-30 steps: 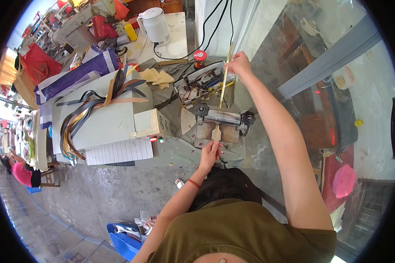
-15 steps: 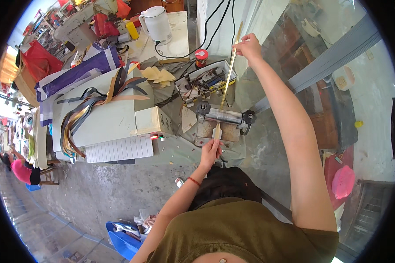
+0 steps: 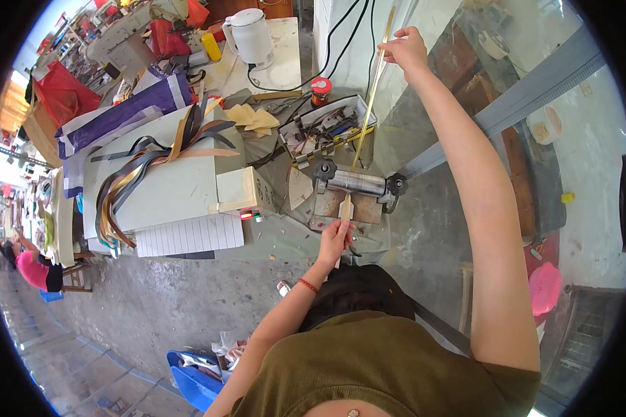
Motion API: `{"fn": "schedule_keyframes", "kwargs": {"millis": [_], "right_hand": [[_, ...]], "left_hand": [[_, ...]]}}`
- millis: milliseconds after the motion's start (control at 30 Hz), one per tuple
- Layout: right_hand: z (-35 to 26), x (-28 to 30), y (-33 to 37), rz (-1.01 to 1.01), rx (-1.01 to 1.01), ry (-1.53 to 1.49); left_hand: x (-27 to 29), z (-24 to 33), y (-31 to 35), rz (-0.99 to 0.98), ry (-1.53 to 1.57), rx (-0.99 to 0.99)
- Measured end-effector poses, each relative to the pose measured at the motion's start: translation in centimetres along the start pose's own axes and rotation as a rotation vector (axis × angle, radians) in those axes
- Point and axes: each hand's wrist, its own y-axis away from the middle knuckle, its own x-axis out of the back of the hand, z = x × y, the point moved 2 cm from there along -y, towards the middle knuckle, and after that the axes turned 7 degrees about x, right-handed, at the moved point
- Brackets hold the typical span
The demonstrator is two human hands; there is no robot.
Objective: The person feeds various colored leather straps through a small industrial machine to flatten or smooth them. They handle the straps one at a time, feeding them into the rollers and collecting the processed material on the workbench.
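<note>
A long, narrow gold strip [image 3: 370,108] runs through a small bench machine with a shiny metal roller [image 3: 357,182] and black knobs at both ends. On the far side, my right hand [image 3: 409,52] pinches the strip well above the roller, and its tip sticks out beyond my fingers. My left hand [image 3: 335,240] is at the near side, its fingers closed on the strip just below a small pale guide plate [image 3: 347,210]. Between the two hands the strip looks straight and taut.
Left of the machine, a grey box [image 3: 167,191] carries a bundle of coloured strips [image 3: 177,142]. Behind the machine are a tray of tools [image 3: 327,132], a red-lidded jar [image 3: 320,92] and a white kettle [image 3: 252,40]. A grey metal post [image 3: 528,90] slants beyond my right forearm.
My right hand has moved farther away and slightly right, and the far stretch of the strip has lengthened with it. My left hand has stayed almost in place by the guide plate.
</note>
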Motion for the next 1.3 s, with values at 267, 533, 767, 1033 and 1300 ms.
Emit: {"fn": "schedule_keyframes", "kwargs": {"millis": [267, 533, 767, 1033, 1300], "right_hand": [[-2.2, 2.9, -3.3, 0.109, 0.135, -0.029], [-10.4, 3.1, -2.9, 0.065, 0.312, -0.084], [-11.2, 5.6, -4.3, 0.201, 0.388, -0.052], [-16.3, 5.4, -3.7, 0.183, 0.428, -0.01], [-22.1, 8.6, -3.6, 0.261, 0.525, -0.063]], "left_hand": [[-0.1, -0.1, -0.2, -0.011, 0.0, -0.013], [0.1, -0.1, -0.1, 0.0, -0.01, -0.033], [0.0, -0.2, -0.2, -0.015, -0.046, -0.063], [0.3, -0.1, -0.1, 0.006, 0.003, -0.048], [0.2, -0.2, -0.4, -0.016, -0.005, -0.068]]}}
